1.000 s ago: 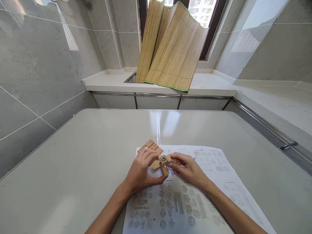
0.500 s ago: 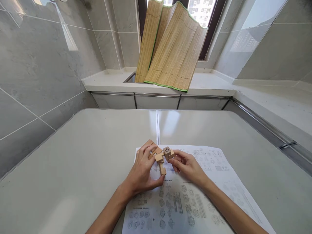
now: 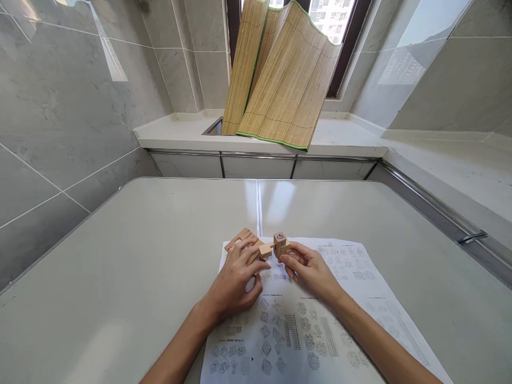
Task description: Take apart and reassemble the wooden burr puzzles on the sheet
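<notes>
My right hand pinches a small cluster of interlocking wooden puzzle pieces between thumb and fingers. A dark curved mark shows on its upright block. A notched wooden piece sticks out from the cluster to the left, against the fingertips of my left hand. The left fingers are curled round wood, and the thumb is bent in below them; part of what they grip is hidden. Behind the left fingers lies a flat wooden piece with cut-outs. Under both hands spreads a printed paper sheet with puzzle diagrams.
The sheet lies on a glossy pale table with a seam down its middle. Beyond the far edge is a white ledge, where a folded bamboo mat leans before a window. Grey tiled walls stand on both sides.
The wooden cluster has risen slightly and shifted right with my right hand. My left thumb has drawn back, and the lower wooden piece that stood by it is out of sight.
</notes>
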Tool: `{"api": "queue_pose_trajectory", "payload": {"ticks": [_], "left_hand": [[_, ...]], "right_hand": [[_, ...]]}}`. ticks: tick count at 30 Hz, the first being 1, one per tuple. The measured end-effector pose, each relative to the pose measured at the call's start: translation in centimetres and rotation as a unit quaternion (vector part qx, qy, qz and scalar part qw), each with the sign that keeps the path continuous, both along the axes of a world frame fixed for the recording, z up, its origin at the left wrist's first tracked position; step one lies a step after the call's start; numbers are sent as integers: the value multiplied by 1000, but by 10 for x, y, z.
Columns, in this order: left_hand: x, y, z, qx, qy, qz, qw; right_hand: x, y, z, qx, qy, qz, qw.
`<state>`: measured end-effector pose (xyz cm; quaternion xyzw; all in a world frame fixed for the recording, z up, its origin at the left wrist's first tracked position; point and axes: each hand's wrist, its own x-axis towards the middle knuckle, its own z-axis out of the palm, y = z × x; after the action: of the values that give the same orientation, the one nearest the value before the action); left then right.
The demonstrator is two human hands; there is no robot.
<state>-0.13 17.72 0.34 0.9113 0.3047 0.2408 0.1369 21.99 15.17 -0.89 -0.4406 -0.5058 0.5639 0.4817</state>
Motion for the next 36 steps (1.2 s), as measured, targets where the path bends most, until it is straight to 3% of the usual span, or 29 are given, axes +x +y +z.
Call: {"api": "queue_pose_trajectory", "payload": {"ticks": [5,11,18,29,32,36], "left_hand": [[1,0,1,15,-21,19,999],[3,0,5,-4,-110,91,990],[2,1,4,8,-137,81,987],[2,2,2,18,-131,96,987],[3,2,1,48,-115,99,987],[4,1,0,101,-92,81,987]], "right_hand": [[0,0,2,-1,-5,-8,1000],[0,-1,-2,2,-21,0,1000],[-1,-3,-4,9,-61,17,998],[-5,-10,-1,-12,-40,123,992],[-1,-8,3,-7,11,95,995],[4,-3,3,-4,68,10,998]]}}
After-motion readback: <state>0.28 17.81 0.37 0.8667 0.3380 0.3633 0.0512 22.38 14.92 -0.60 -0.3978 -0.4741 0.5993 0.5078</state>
